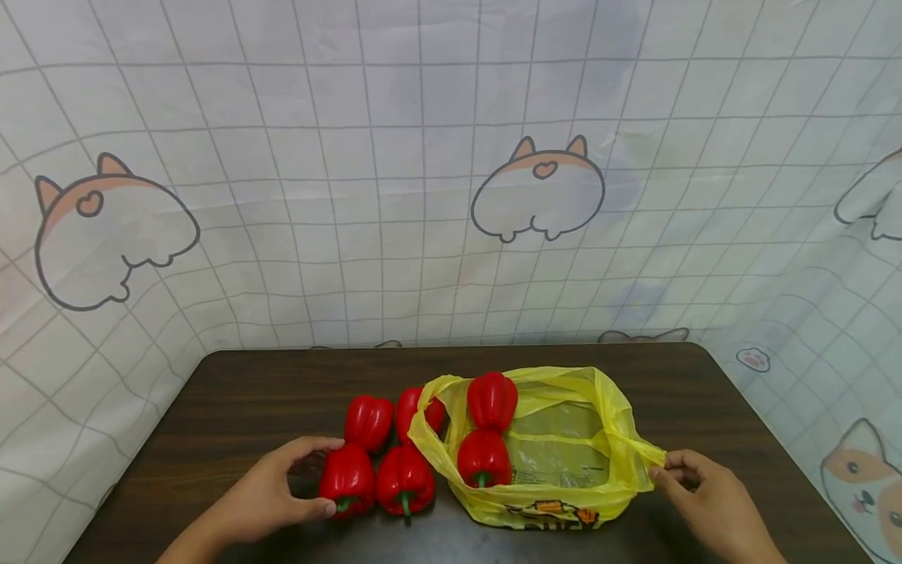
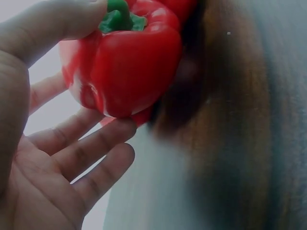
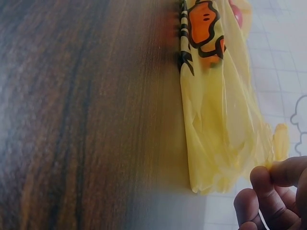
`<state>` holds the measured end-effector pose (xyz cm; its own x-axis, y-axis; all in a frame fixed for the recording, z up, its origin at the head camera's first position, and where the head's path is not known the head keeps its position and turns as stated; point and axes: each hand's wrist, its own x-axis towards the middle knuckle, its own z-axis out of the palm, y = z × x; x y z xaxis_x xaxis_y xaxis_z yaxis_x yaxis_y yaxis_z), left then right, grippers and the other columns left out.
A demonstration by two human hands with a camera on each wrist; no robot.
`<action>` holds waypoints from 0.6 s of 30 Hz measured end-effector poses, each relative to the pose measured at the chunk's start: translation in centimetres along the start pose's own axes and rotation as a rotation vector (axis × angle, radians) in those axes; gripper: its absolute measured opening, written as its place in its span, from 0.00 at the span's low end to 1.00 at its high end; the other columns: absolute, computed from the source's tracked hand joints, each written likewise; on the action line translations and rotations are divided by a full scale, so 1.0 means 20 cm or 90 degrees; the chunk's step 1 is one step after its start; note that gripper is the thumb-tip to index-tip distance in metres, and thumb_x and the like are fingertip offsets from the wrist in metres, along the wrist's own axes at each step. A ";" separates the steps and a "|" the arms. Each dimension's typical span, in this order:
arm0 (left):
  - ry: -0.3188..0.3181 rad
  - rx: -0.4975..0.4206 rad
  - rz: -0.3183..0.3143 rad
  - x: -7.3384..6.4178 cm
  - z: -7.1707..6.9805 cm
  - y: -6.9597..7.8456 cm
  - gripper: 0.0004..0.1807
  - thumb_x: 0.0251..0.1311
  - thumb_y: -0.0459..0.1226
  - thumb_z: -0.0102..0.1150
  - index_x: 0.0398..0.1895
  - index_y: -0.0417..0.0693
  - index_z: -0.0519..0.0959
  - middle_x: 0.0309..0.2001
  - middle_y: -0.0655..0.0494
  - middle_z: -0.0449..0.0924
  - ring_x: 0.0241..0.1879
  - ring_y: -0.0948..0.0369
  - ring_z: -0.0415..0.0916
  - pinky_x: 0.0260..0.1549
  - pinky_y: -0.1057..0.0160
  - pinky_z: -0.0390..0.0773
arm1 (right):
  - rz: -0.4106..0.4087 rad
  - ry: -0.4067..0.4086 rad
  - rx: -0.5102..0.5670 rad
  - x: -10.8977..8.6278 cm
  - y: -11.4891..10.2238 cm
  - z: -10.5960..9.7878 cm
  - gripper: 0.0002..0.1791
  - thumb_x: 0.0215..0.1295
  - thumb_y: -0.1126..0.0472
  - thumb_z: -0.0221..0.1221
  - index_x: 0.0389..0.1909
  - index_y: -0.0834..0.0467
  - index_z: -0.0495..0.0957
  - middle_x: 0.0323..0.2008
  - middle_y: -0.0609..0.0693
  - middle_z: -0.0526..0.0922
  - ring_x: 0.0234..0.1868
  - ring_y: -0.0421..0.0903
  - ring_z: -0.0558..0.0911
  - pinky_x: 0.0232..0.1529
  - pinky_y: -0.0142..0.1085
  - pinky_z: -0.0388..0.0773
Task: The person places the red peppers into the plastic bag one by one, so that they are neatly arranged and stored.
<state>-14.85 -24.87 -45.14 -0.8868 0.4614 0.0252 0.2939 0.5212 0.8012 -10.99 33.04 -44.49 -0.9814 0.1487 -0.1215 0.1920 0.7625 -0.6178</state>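
Observation:
At the near left of the table, my left hand holds a glossy red bell pepper with a green stem, its thumb by the stem and its fingers on the far side. Beside that pepper sits another bell pepper, with two more behind, one at left and one partly hidden by the bag's rim. My right hand pinches the right edge of a yellow plastic bag between thumb and fingertips. Inside its wide mouth lie two red peppers, one behind the other.
The dark wood-grain table ends against a white gridded cloth with cartoon corgi prints, which also runs along both sides. Orange and black printing marks the bag's front. The peppers at left stand close together against the bag's left side.

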 end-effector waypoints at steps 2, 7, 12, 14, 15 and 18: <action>0.012 0.007 0.005 -0.01 -0.01 0.01 0.38 0.54 0.50 0.78 0.67 0.55 0.73 0.60 0.55 0.76 0.51 0.59 0.78 0.51 0.58 0.80 | 0.001 -0.003 -0.002 0.00 0.00 0.00 0.33 0.71 0.36 0.59 0.54 0.65 0.78 0.40 0.47 0.86 0.39 0.46 0.83 0.37 0.46 0.81; 0.039 0.034 0.017 -0.01 -0.06 0.06 0.38 0.53 0.51 0.78 0.67 0.56 0.73 0.61 0.57 0.76 0.51 0.59 0.78 0.50 0.56 0.81 | 0.002 -0.004 0.000 0.00 -0.01 0.00 0.31 0.72 0.38 0.59 0.52 0.64 0.79 0.39 0.47 0.86 0.36 0.44 0.82 0.33 0.41 0.78; 0.060 0.043 0.019 0.00 -0.09 0.10 0.38 0.52 0.51 0.79 0.67 0.60 0.73 0.59 0.61 0.77 0.49 0.59 0.79 0.47 0.54 0.82 | -0.002 -0.002 0.002 0.00 -0.02 0.00 0.30 0.72 0.38 0.59 0.52 0.64 0.79 0.39 0.47 0.86 0.36 0.44 0.82 0.32 0.40 0.77; 0.063 0.045 0.027 0.01 -0.09 0.12 0.39 0.51 0.51 0.80 0.66 0.62 0.73 0.58 0.63 0.77 0.50 0.59 0.79 0.48 0.53 0.82 | -0.003 -0.001 0.003 0.00 -0.01 0.00 0.31 0.72 0.38 0.59 0.52 0.64 0.79 0.39 0.47 0.86 0.37 0.45 0.82 0.34 0.41 0.78; 0.065 0.043 0.028 0.01 -0.09 0.13 0.39 0.50 0.51 0.80 0.66 0.63 0.73 0.58 0.64 0.77 0.50 0.59 0.79 0.48 0.52 0.82 | -0.003 -0.001 0.003 0.00 -0.01 0.00 0.31 0.72 0.38 0.59 0.52 0.64 0.79 0.39 0.47 0.86 0.38 0.45 0.82 0.34 0.42 0.79; 0.064 0.036 0.036 0.03 -0.09 0.15 0.39 0.50 0.49 0.81 0.66 0.65 0.73 0.58 0.64 0.77 0.51 0.58 0.78 0.48 0.54 0.82 | -0.002 0.002 0.002 0.00 -0.01 0.00 0.31 0.72 0.38 0.60 0.53 0.65 0.78 0.40 0.47 0.85 0.39 0.47 0.83 0.37 0.45 0.81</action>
<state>-15.04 -24.34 -41.62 -0.8986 0.4186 0.1315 0.3619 0.5376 0.7616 -11.01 32.92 -44.40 -0.9819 0.1482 -0.1177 0.1892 0.7610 -0.6205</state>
